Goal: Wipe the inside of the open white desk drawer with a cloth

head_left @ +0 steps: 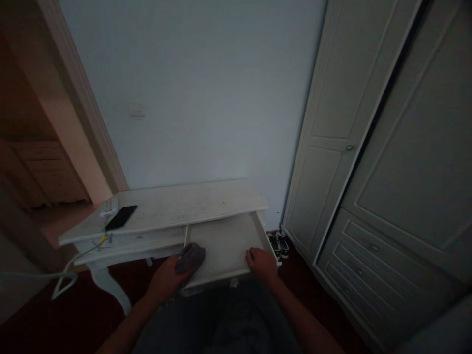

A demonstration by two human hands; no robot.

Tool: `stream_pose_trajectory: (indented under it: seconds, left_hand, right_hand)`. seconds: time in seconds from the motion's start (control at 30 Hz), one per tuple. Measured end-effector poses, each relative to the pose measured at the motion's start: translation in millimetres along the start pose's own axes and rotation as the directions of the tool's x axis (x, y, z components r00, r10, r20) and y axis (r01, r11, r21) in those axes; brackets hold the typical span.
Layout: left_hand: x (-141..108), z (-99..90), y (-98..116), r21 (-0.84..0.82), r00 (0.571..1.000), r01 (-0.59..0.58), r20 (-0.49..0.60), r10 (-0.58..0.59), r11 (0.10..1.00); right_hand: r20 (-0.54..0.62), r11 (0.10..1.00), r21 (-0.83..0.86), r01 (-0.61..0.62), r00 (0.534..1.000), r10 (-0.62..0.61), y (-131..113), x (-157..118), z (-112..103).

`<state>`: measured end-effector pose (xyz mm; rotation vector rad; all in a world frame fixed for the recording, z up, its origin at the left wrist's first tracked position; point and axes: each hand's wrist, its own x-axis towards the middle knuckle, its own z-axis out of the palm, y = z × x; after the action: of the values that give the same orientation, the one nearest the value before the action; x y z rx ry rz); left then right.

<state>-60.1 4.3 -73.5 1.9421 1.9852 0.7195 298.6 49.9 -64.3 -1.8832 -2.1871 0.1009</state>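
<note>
Head view: left hand (164, 279), lower centre-left of frame, has its fingers wrapped around a cloth (190, 258) at the left front corner of the drawer (224, 241). Right hand (262, 268), lower centre-right, sits at the drawer's right front with fingers curled; can't tell if they clamp the edge. My read: right steadies the drawer, left keeps the cloth bunched for a compact grip. Drawer is pulled out of the white table (191, 199), presumably so its inside can be reached. Phone (121, 217) lies at the table's left end, mid-left of frame, out of the hands' way. Cloth: grey, soft-looking, crumpled, partly hidden by the fingers. Drawer: white, shallow, pale inside, front edge scuffed. Dim light, fine detail lost.
</note>
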Motion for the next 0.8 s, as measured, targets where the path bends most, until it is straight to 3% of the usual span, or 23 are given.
stream_pose_trajectory:
  seconds: [0.27, 0.4, 0.5, 0.7, 0.8]
  left_hand:
    - [82, -25.3, 30, 0.118, 1.000, -0.011, 0.022, 0.008, 0.993]
    - [99, -28.4, 33, 0.083, 1.000, -0.014, -0.004, 0.014, 0.996]
    - [84, -22.1, 26, 0.048, 1.000, -0.012, -0.014, 0.012, 0.999]
    - [16, 4.0, -4, -0.229, 1.000, 0.012, -0.005, -0.014, 0.973]
    - [2, 6.8, -10, -0.194, 1.000, 0.021, 0.007, -0.020, 0.981]
  right_hand:
    - [0.005, 1.000, -0.014, -0.008, 1.000, 0.008, 0, -1, 0]
    - [-0.004, 1.000, -0.022, -0.002, 1.000, 0.001, 1, -2, -1]
    - [-0.016, 1.000, -0.015, 0.000, 1.000, 0.000, 1, -2, 0]
    - [-0.018, 1.000, 0.008, 0.000, 1.000, 0.000, 2, -2, 3]
    - [-0.010, 1.000, 0.016, -0.003, 1.000, 0.003, 2, -1, 3]
